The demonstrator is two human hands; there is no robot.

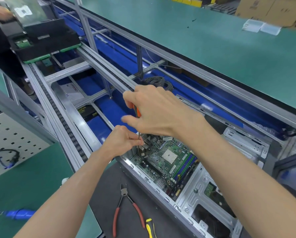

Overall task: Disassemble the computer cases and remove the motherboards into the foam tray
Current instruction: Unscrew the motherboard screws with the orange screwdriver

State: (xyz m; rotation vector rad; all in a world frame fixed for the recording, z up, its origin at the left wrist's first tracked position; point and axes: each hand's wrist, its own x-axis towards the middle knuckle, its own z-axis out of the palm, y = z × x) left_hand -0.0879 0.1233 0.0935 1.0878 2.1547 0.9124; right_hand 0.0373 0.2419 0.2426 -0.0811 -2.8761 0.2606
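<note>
Right hand (158, 112) grip holds the orange-handled screwdriver (138, 112) upright; left hand (122, 140) pinches its thin metal shaft above the green motherboard (168, 158) inside the open grey steel case (205, 184).

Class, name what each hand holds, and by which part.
Right hand grips the screwdriver by its orange handle; left hand pinches its metal shaft.

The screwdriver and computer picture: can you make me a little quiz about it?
1. True or false: the right hand holds the orange-handled screwdriver.
2. Which tool lies on the dark mat? A) hammer B) red-handled cutters C) saw
3. Fill in: the left hand's fingers pinch the screwdriver's ____, over the green motherboard in the open case.

Key: 1 true; 2 B; 3 shaft.
</note>
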